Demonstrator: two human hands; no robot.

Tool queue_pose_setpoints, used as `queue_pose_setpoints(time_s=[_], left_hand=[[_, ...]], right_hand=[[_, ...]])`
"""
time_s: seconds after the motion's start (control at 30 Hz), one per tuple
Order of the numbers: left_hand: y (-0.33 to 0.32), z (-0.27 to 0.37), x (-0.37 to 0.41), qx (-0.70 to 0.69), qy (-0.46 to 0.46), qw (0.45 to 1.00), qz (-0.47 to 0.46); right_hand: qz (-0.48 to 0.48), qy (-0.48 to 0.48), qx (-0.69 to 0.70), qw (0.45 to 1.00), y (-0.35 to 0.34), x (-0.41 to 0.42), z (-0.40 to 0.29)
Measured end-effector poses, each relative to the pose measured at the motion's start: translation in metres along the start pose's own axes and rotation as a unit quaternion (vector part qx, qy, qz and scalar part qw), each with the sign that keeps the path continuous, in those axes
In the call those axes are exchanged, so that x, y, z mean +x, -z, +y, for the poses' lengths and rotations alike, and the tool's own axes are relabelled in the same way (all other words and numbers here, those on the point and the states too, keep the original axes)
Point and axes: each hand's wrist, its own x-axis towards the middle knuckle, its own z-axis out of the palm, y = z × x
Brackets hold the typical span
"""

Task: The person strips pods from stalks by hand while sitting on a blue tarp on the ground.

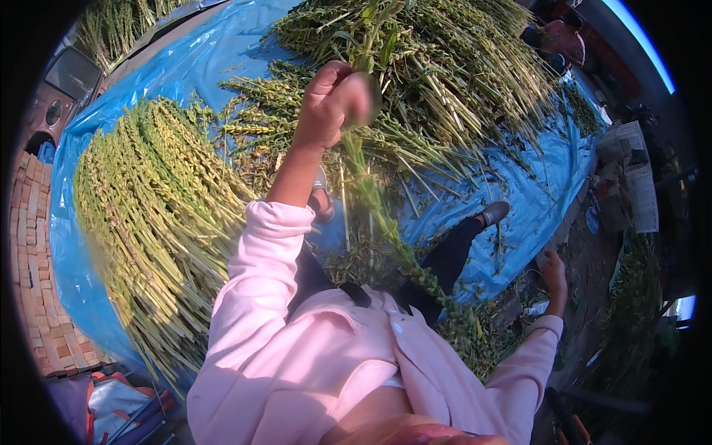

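My left hand (328, 103) is raised, its fingers closed around a long green plant stalk (370, 194) thick with pods or leaves. The stalk hangs from the fist across my front, towards the lower right; its upper end rises above the fist. Part of that fist is blurred. Low at the right, away from the stalk, is my right hand (554, 275), near the edge of the blue plastic sheet; whether it holds anything cannot be told. A bundle of yellow-green stalks (161, 222) lies left of me, and a large heap of cut stalks (434, 72) lies ahead.
My shoe (495, 212) rests on the blue plastic sheet (83, 267). Stacked bricks (41, 245) and a vehicle (64, 89) border the left side. White plastic crates (639, 189) stand at the right. Another person (564, 41) is at the upper right, beyond the heap.
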Motion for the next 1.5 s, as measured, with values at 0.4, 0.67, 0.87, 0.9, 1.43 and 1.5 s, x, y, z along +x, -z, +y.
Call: queue_pose_setpoints(time_s=[0.4, 0.67, 0.87, 0.9, 1.43, 1.5], left_hand=[[-0.022, 0.022, -0.004, 0.139, 0.006, 0.99, -0.03], [-0.027, 0.028, -0.004, 0.123, 0.007, 0.992, -0.034], [-0.032, 0.028, -0.001, 0.134, 0.039, 0.988, -0.068], [-0.032, 0.026, -0.002, 0.138, 0.038, 0.988, -0.065], [-0.024, 0.024, -0.008, 0.123, 0.016, 0.99, -0.072], [-0.032, 0.025, -0.008, 0.151, 0.008, 0.986, -0.075]], right_hand=[[-0.116, 0.519, 0.219, 0.818, -0.007, -0.003, -0.409], [-0.216, 0.494, 0.28, 0.794, -0.02, -0.025, -0.448], [-0.227, 0.495, 0.282, 0.79, -0.009, -0.012, -0.453], [-0.199, 0.493, 0.296, 0.794, -0.01, -0.019, -0.452], [0.007, 0.583, -0.201, 0.787, -0.013, -0.043, -0.441], [0.007, 0.603, -0.112, 0.79, -0.012, -0.031, -0.443]])
